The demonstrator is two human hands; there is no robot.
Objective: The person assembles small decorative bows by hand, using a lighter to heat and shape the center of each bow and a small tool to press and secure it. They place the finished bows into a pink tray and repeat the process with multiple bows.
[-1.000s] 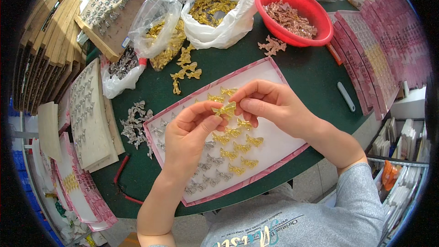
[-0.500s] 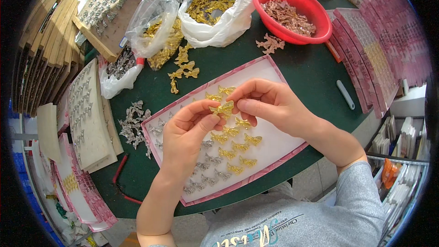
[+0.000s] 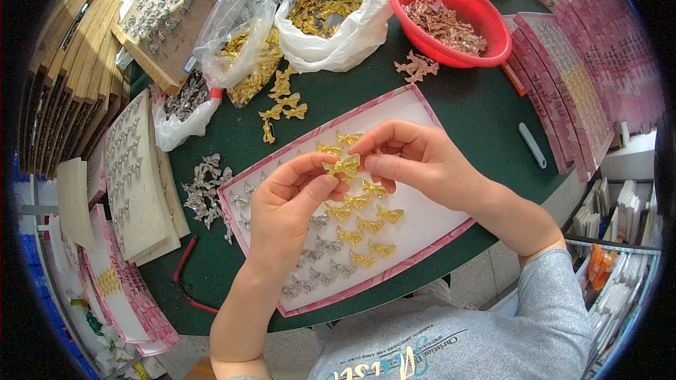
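Fingers (image 3: 331, 177) of the left hand (image 3: 289, 204) and right hand (image 3: 415, 162) pinch one gold butterfly ornament (image 3: 343, 166) above the pink-edged tray (image 3: 451, 229), whose gold and silver rows judged roughly half filled.

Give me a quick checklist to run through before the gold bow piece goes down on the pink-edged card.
1. Gold bow piece pinched by both the left hand and the right hand: ok.
2. Piece held above the pink-edged card: ok.
3. Bare white space on the card beside the gold rows: ok.
4. Silver rows apart from the gold: ok.
5. Back of the piece ready to attach: cannot tell.
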